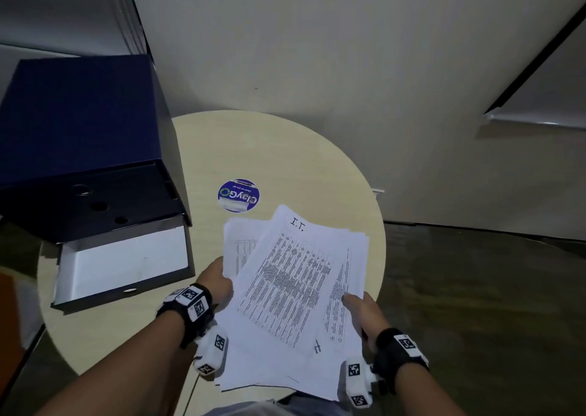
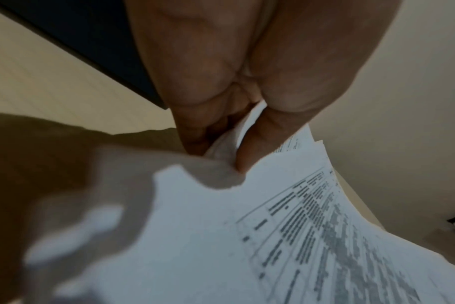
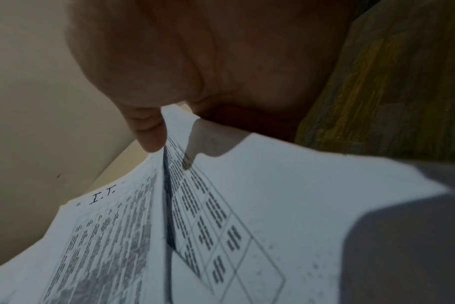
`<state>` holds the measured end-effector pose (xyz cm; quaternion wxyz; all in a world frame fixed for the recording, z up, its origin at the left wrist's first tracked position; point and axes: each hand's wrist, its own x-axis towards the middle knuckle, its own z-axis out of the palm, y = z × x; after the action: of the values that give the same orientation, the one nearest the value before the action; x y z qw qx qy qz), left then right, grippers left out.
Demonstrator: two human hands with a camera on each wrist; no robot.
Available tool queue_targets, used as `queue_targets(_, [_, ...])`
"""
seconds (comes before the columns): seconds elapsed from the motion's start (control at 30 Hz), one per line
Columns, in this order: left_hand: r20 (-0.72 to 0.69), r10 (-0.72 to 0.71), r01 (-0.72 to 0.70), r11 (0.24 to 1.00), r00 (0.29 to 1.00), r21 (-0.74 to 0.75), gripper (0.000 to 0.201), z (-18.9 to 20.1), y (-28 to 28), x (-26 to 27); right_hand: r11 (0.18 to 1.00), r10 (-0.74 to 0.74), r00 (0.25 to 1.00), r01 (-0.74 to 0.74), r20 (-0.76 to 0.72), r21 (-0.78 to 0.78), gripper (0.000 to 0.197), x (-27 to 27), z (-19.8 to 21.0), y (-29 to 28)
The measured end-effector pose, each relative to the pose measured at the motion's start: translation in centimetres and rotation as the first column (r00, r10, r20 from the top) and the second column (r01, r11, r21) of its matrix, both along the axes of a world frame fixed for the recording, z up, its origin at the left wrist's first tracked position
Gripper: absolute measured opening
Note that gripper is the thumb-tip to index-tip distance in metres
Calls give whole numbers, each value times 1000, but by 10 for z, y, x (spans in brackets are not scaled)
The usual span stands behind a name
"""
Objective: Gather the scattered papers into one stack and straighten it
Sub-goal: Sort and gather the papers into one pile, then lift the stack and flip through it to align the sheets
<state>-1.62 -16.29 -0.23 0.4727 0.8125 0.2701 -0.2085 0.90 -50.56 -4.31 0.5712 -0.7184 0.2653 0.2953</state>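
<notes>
A loose, uneven bundle of printed papers [image 1: 295, 292] is held above the round beige table [image 1: 310, 168], its sheets fanned at different angles; the top sheet is marked "I.T.". My left hand [image 1: 218, 280] pinches the bundle's left edge, thumb on top and fingers underneath, as the left wrist view shows with the papers [image 2: 273, 236] and the left hand [image 2: 221, 144]. My right hand [image 1: 361, 307] grips the right edge, thumb lying on the top sheet. In the right wrist view the right hand [image 3: 169, 127] clamps the papers [image 3: 221, 226]. The fingers under the bundle are hidden.
A dark blue box file [image 1: 85, 149] stands on the table's left side, with an open tray [image 1: 123, 263] showing a white inside at its front. A round blue sticker [image 1: 238, 195] lies on the table beyond the papers. A pale wall rises behind; dark floor lies to the right.
</notes>
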Motion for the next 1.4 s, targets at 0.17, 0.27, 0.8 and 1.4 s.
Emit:
queue_targets(0.17, [-17, -225, 223, 971, 974, -82, 41, -2, -42, 6, 1000, 21, 1000, -22, -17, -9, 111, 3, -6, -1])
queue_targets(0.27, [-23, -397, 397, 917, 918, 41, 22, -14, -59, 9, 998, 33, 999, -31, -28, 59, 98, -1, -12, -2])
queue_targets(0.8, [344, 432, -129, 757, 833, -640, 54, 87, 8, 46, 976, -154, 919, 84, 363, 201, 39, 11, 175, 53])
queue_targets(1.4, [514, 288, 84, 807, 808, -585, 65, 113, -15, 51, 990, -87, 852, 16, 516, 141, 43, 43, 122, 50])
